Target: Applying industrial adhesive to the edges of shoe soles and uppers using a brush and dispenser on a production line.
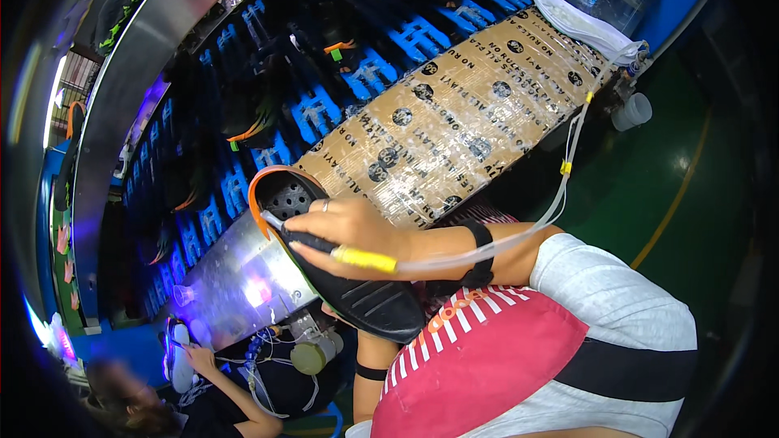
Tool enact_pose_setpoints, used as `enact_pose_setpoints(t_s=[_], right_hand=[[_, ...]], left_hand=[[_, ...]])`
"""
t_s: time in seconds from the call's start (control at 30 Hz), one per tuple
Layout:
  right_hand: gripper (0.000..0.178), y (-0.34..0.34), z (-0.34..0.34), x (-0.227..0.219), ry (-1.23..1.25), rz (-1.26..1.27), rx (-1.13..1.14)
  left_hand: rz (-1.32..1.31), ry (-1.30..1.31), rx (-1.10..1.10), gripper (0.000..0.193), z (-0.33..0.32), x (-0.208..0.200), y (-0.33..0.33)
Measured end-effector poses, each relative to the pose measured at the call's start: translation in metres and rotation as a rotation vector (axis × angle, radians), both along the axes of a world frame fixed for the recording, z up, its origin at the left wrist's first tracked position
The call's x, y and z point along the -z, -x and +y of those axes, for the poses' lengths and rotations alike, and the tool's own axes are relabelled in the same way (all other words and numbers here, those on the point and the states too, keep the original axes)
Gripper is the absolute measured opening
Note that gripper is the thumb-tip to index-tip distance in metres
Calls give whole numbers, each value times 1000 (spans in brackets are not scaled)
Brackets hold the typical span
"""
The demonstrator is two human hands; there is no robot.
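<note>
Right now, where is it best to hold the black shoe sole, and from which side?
Probably the sole's narrow middle, gripped from underneath. The right hand works a tool on its upturned face, so that face should stay free; the orange-rimmed end juts forward.

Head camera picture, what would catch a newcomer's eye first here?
First, the black shoe sole with an orange rim at the centre, with the right hand lying across it and holding a thin tool with a yellow band that trails a clear tube. The left hand is hidden beneath the sole. Behind it runs a conveyor of bright blue holders, beside a tape-wrapped cardboard board. At lower left, another person works.
</note>
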State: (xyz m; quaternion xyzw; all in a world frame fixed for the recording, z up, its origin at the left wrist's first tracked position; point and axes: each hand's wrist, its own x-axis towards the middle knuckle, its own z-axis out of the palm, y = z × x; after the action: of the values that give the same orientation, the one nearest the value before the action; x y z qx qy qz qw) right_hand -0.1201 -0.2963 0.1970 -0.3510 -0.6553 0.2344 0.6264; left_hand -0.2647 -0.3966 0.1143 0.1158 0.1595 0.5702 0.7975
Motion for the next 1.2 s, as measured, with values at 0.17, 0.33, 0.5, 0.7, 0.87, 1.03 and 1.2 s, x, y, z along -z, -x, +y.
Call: enact_pose_setpoints(t_s=[0.17, 0.33, 0.5, 0.7, 0.87, 1.03, 1.2], right_hand=[[20, -2, -1, -2, -28, 134, -284], [19, -4, -5, -6, 18, 1, -37], [18, 2, -10, -10, -70, -237, -163], [21, 4, -11, -7, -54, 63, -244], [18, 12, -17, -6, -21, -89, -186], [19, 9, -22, -2, 52, 182, -448], [21, 10, -33, -1, 21, -73, -255]], left_hand=[[11, -7, 5, 67, 4, 0, -1], [20, -36, -6, 66, 10, 0, 0], [22, -44, -6, 64, 13, 0, -2], [41, -80, -16, 63, 21, -3, -1], [52, -100, -37, 62, 27, -6, -2], [67, -133, -60, 61, 35, -9, 1], [73, -189, -93, 60, 43, -14, 1]])
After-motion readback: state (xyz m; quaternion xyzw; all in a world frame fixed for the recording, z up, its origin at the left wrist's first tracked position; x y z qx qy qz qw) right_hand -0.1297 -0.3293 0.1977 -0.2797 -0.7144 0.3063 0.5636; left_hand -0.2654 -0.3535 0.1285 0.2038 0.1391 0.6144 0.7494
